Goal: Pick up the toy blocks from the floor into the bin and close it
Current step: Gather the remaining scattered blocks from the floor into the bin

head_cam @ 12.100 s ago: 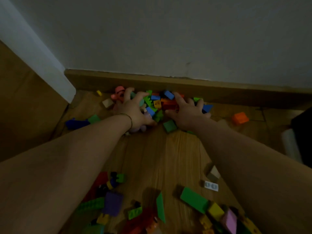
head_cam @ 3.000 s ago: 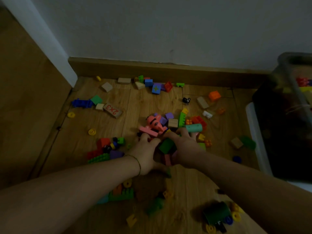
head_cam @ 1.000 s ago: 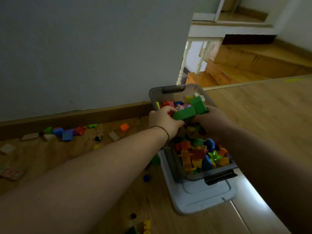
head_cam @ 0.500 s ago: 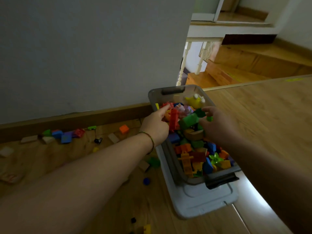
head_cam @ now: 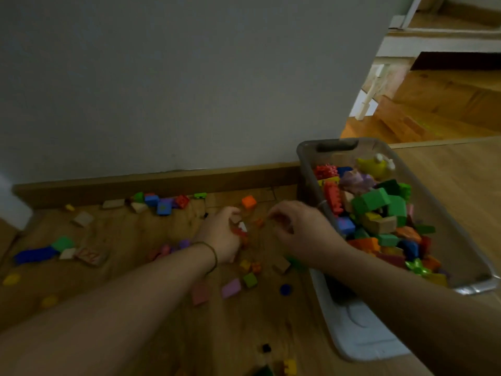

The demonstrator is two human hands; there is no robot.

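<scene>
Left hand [head_cam: 221,236] low over floor [head_cam: 127,232], fingers curled round red block [head_cam: 238,231]. Right hand [head_cam: 301,232] just beside, fingers bent; grip unclear in blur. Blocks [head_cam: 162,207] scattered left of bin [head_cam: 307,172]; bin heaped, open, lid [head_cam: 360,335] beneath.

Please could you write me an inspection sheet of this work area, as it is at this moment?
Surface: wooden floor, dimly lit.
Job's things: bin open and heaped with blocks; lid on the floor, partly under the bin; loose blocks scattered on the floor.
Clutter: nothing seen.
Grippers: left hand curled round small pieces; right hand curled, hold unclear.
Cables: nothing seen.
Surroundings: grey wall, skirting board, stairs beyond.
</scene>
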